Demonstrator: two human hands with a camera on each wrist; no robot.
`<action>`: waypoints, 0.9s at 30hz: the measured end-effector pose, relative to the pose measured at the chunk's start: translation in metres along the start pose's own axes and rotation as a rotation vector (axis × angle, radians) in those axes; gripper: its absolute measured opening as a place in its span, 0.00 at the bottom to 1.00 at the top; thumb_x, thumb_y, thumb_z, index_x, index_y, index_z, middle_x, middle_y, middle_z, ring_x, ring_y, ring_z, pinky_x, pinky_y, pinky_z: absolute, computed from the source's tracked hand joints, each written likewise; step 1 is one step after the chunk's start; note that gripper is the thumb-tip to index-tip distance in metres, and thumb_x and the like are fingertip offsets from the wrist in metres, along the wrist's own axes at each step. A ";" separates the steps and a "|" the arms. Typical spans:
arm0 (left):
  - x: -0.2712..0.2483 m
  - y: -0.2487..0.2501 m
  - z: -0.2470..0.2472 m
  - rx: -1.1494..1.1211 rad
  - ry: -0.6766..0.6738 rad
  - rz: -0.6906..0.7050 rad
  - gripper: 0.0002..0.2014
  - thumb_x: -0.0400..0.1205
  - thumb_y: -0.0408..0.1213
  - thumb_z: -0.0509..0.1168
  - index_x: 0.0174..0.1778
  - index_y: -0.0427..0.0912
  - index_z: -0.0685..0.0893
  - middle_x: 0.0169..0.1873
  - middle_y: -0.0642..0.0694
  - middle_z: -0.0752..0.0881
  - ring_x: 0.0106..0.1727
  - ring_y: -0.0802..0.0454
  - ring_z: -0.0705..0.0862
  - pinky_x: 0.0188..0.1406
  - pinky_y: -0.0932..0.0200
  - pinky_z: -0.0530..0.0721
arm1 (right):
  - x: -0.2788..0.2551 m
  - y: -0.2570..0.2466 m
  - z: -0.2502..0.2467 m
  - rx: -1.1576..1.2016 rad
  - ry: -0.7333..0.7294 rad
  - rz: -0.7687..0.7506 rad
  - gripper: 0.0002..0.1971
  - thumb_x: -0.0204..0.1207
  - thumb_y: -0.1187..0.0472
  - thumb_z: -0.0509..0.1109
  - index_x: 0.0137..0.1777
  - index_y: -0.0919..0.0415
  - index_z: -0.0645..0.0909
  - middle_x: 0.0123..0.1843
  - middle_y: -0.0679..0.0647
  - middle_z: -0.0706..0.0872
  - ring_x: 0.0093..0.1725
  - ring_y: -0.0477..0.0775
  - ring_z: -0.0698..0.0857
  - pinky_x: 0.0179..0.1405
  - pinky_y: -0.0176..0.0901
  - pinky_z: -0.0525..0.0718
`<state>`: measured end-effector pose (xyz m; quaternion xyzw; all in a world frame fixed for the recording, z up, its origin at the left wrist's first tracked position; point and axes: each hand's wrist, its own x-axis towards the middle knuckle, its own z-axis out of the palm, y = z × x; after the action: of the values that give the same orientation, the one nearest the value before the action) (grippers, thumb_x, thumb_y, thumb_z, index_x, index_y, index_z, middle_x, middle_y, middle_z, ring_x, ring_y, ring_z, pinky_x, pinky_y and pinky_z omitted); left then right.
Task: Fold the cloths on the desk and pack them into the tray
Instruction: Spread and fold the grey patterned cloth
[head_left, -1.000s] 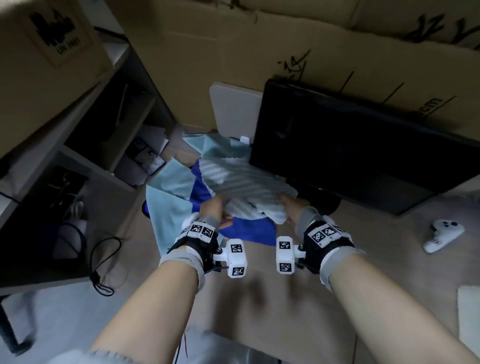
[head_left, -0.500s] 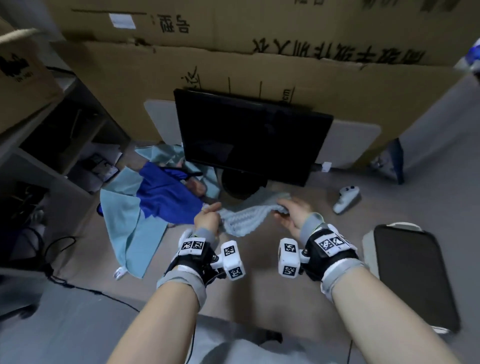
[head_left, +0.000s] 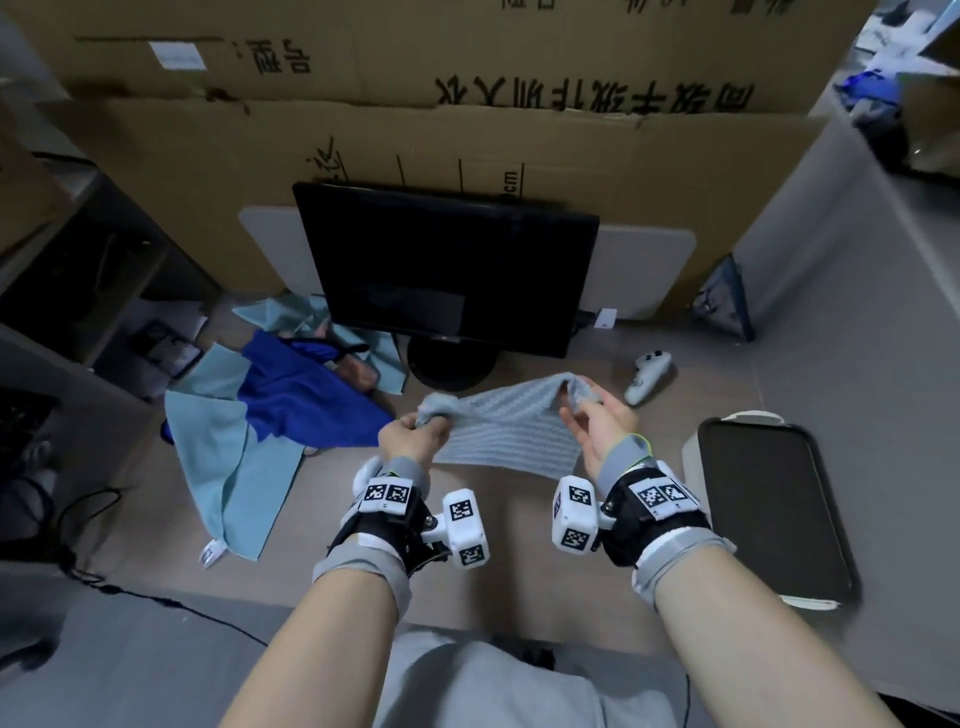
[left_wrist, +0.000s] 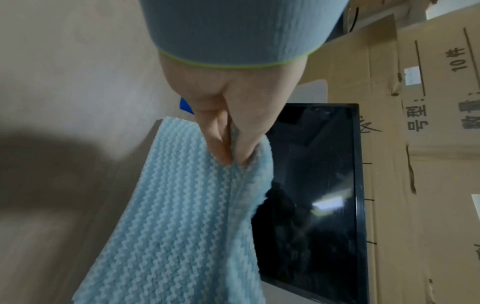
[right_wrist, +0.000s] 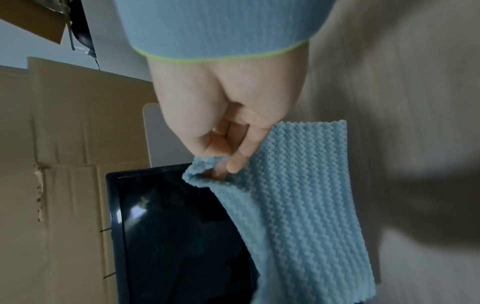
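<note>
A light blue ribbed cloth (head_left: 506, 428) hangs stretched between both hands above the desk, in front of the monitor. My left hand (head_left: 418, 434) pinches its left upper corner; the left wrist view shows thumb and finger clamped on the cloth (left_wrist: 182, 205). My right hand (head_left: 592, 415) pinches the right upper corner, with the cloth (right_wrist: 298, 205) hanging below the fingers in the right wrist view. A dark blue cloth (head_left: 306, 395) and a pale teal cloth (head_left: 223, 457) lie crumpled on the desk at left. The black tray (head_left: 769, 504) sits at the right.
A black monitor (head_left: 447, 265) stands on its round base just behind the cloth, with cardboard boxes (head_left: 467, 135) behind it. A white controller (head_left: 647, 376) lies right of the base. A shelf unit (head_left: 78, 312) and cables are at the left.
The ribbed cloth was lifted off the pile at the left and carried right. The hands have moved apart, stretching it flat between them in front of the monitor.
</note>
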<state>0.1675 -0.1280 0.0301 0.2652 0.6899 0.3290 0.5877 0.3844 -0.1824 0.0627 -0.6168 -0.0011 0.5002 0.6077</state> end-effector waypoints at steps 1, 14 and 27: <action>0.004 0.005 0.000 -0.004 0.006 -0.010 0.11 0.72 0.37 0.76 0.45 0.39 0.84 0.43 0.41 0.87 0.51 0.40 0.89 0.60 0.46 0.86 | 0.001 0.001 0.002 -0.017 0.013 -0.018 0.16 0.75 0.78 0.68 0.60 0.66 0.84 0.50 0.59 0.89 0.48 0.54 0.89 0.54 0.45 0.89; 0.047 0.056 -0.015 0.163 -0.023 0.144 0.02 0.81 0.39 0.67 0.46 0.49 0.79 0.43 0.47 0.81 0.51 0.45 0.78 0.56 0.51 0.77 | 0.009 -0.003 0.040 -0.438 0.334 -0.049 0.24 0.79 0.49 0.68 0.56 0.74 0.83 0.42 0.60 0.75 0.41 0.56 0.72 0.36 0.44 0.69; 0.018 0.158 -0.001 0.025 -0.030 0.646 0.21 0.83 0.47 0.63 0.28 0.46 0.64 0.24 0.52 0.63 0.27 0.55 0.61 0.28 0.56 0.60 | -0.006 -0.083 0.082 -0.130 0.268 -0.409 0.22 0.73 0.39 0.69 0.30 0.55 0.71 0.28 0.48 0.64 0.33 0.54 0.63 0.34 0.45 0.61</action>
<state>0.1604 -0.0131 0.1394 0.4823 0.5654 0.4861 0.4597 0.3809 -0.1029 0.1484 -0.7023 -0.0775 0.2793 0.6502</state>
